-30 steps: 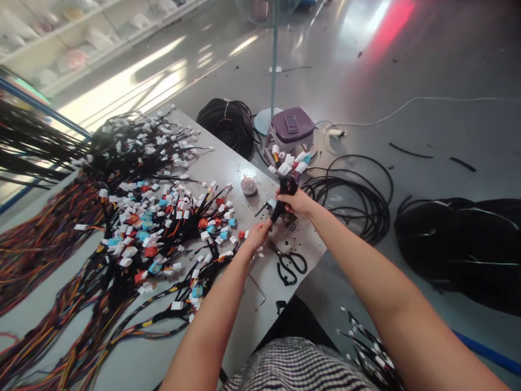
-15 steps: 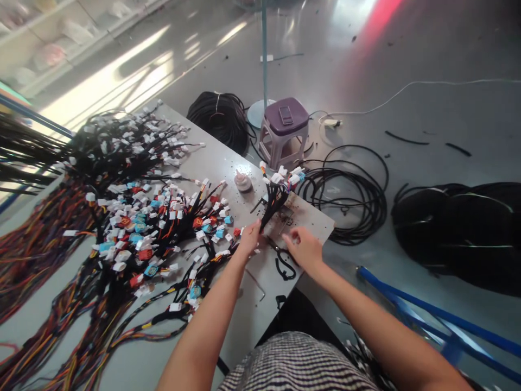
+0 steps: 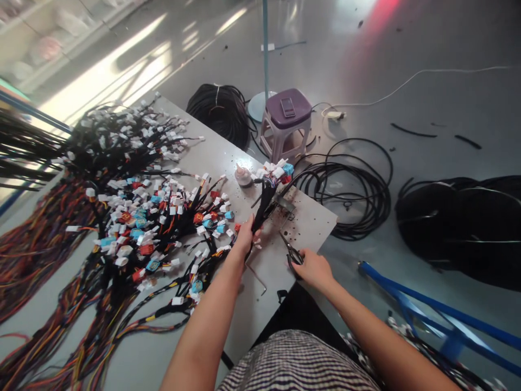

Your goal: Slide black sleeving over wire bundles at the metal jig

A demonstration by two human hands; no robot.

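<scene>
Accordingly, we record the hands as apart. The left hand is clamped around the lower end of a black wire harness bundle, which rises from that fist toward white and blue plastic connectors at its top. The right hand is closed on black-handled steel scissors, which sit below and to the right of the bundle, not touching it. Both hands are over a grey flat-topped table, with a large heap of multicoloured wire harnesses to the left. A small squat plastic bottle stands just beside the bundle, and a coiled black cable lies on the floor past the table edge
</scene>
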